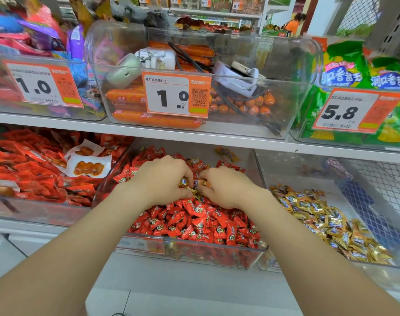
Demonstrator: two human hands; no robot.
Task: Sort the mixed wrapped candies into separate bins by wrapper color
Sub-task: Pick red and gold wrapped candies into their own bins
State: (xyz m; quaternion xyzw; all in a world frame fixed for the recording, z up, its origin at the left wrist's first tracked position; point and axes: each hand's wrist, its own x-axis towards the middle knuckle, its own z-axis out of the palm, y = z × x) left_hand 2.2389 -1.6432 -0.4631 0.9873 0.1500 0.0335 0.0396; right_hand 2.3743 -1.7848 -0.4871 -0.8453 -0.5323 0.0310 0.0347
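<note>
Shop shelving fills the view, with clear plastic bins in two tiers and orange price tags on the upper row. On the lower shelf we find the middle bin (217,247) heaped with red-wrapped candies (201,224), and the right-hand bin (308,261) just beside it holding a pile of gold candies (326,220). Both hands are down in the middle bin, close together near the centre of the heap. The left hand (162,179) has its fingers curled and pinches at a small cluster of gold-wrapped strays (191,189). The right hand (226,188) is likewise curled, its fingertips closed on the same cluster from the other side. How many pieces each hand holds we cannot tell, nor how the pieces lie, since the fingers cover most of them. One more yellowish piece (227,153) lies alone at the back of the middle bin. We judge the step in hand to be picking gold out of the red. The gold pile lies to the right of the grip, across the wall between the two bins, so the right hand is nearer and has the clear path. The left hand would have to cross over the right to reach it.
</note>
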